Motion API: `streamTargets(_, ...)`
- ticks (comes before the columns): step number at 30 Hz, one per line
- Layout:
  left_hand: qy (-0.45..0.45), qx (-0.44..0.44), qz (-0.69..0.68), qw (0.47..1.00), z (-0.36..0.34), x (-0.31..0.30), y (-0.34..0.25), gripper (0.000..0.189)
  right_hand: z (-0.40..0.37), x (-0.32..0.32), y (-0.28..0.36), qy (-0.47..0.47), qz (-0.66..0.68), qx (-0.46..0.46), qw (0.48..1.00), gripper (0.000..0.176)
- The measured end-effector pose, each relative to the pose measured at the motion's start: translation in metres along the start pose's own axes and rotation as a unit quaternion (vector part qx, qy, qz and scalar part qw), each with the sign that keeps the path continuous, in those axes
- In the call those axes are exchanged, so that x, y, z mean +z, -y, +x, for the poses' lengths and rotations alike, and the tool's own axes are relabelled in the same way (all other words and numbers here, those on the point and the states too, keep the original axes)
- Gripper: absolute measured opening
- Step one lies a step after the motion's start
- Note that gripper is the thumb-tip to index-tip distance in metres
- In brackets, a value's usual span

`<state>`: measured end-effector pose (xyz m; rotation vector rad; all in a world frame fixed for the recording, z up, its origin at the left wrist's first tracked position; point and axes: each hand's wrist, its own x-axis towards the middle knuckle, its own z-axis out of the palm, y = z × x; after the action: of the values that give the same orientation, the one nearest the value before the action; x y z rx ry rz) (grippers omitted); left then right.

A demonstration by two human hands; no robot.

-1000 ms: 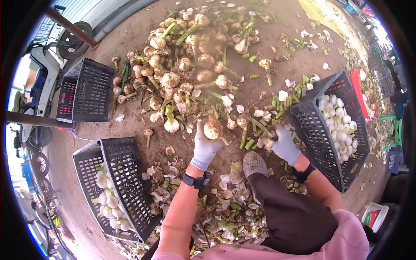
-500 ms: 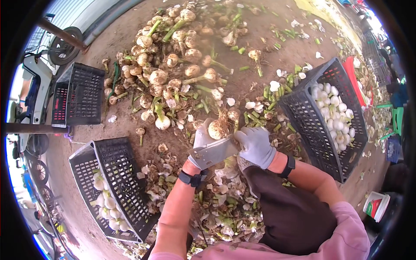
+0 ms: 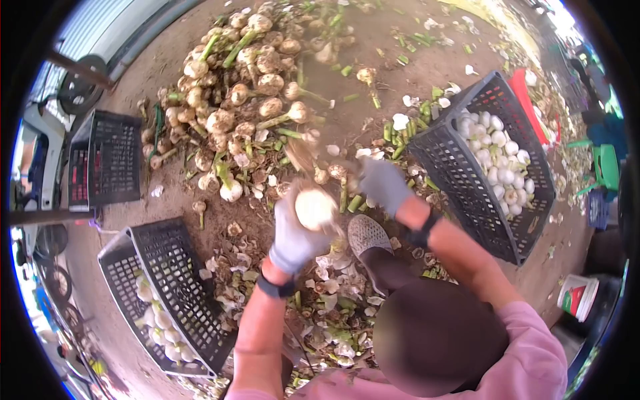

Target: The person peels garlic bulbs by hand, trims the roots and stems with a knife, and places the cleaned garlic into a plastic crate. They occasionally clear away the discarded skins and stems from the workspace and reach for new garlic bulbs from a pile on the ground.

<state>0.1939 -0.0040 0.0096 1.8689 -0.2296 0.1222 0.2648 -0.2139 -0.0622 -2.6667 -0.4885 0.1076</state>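
Observation:
My left hand (image 3: 293,237), in a pale grey glove, is wrapped round a garlic bulb (image 3: 316,209). The bulb's bright, pale face is turned up and smeared by motion. To the right and apart from it, my right hand (image 3: 385,183) is gloved and closed in a fist. It gripped a broad-bladed knife half a second ago; now the blade is lost in blur. A brown streak (image 3: 301,153) hangs above the bulb, too smeared to name. Beyond my hands lies a heap of untrimmed garlic (image 3: 223,120) with roots and green stalks.
Black crates of white bulbs stand at right (image 3: 460,190) and lower left (image 3: 183,293). Another black crate (image 3: 107,160) stands at far left. Peelings (image 3: 333,307) cover the ground by my shoe (image 3: 369,237). A white tub (image 3: 578,298) and green chair (image 3: 605,167) are at right.
My hands have moved apart, the right one up and away with the knife no longer distinct. The bulb in my left hand has turned from its root side to a pale face.

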Motion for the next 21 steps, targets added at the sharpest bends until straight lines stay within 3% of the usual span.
streamTargets(1,0.021,0.092,0.032,0.995,0.001,0.001,-0.023,0.047,0.005,0.009,-0.034,0.070,0.006,0.086,0.994,0.027)
streamTargets(3,0.000,0.010,-0.001,1.000,-0.003,0.003,-0.031,0.049,-0.004,-0.001,-0.031,0.090,0.073,0.143,0.983,0.038)
streamTargets(5,-0.024,0.039,0.021,0.999,0.007,-0.006,-0.008,0.049,-0.025,-0.008,-0.015,0.066,0.187,0.155,0.968,0.041)
streamTargets(6,-0.035,0.114,0.236,0.964,0.008,-0.014,-0.007,0.054,-0.031,0.001,-0.019,0.055,0.267,0.147,0.951,0.036)
streamTargets(7,-0.065,0.066,0.275,0.957,0.002,-0.011,0.010,0.060,-0.037,0.008,-0.024,0.054,0.281,0.147,0.947,0.034)
streamTargets(9,-0.126,-0.045,0.101,0.986,-0.013,-0.008,0.015,0.060,-0.054,0.020,-0.029,0.064,0.314,0.148,0.936,0.029)
streamTargets(10,-0.152,-0.042,0.138,0.978,-0.021,-0.005,0.023,0.062,-0.059,0.014,-0.020,0.049,0.376,0.130,0.916,0.023)
streamTargets(11,-0.200,-0.169,-0.096,0.960,-0.030,0.005,0.034,0.064,-0.060,0.016,-0.019,0.047,0.385,0.130,0.912,0.025)
streamTargets(13,-0.225,-0.269,-0.137,0.926,-0.045,0.019,0.044,0.056,-0.064,0.018,-0.018,0.038,0.401,0.134,0.906,0.027)
streamTargets(14,-0.259,-0.271,-0.283,0.883,-0.049,0.029,0.043,0.050,-0.063,0.000,0.001,0.016,0.469,0.138,0.873,0.023)
streamTargets(15,-0.247,-0.202,-0.194,0.928,-0.065,0.042,0.069,0.045,-0.062,-0.013,0.010,-0.001,0.423,0.065,0.904,0.023)
streamTargets(16,-0.253,-0.218,-0.381,0.862,-0.059,0.045,0.047,0.043,-0.064,-0.023,0.016,-0.018,0.373,-0.007,0.928,0.022)
streamTargets(17,-0.249,-0.227,-0.554,0.762,-0.050,0.045,0.013,0.042,-0.065,-0.030,0.020,-0.035,0.319,-0.077,0.944,0.022)
streamTargets(19,-0.223,-0.202,-0.665,0.683,-0.047,0.045,-0.032,0.053,-0.073,-0.010,0.003,0.010,0.276,-0.009,0.961,0.025)
streamTargets(21,-0.078,-0.199,-0.627,0.749,-0.061,0.040,-0.004,0.062,-0.083,0.055,-0.063,0.031,0.276,0.066,0.959,0.027)
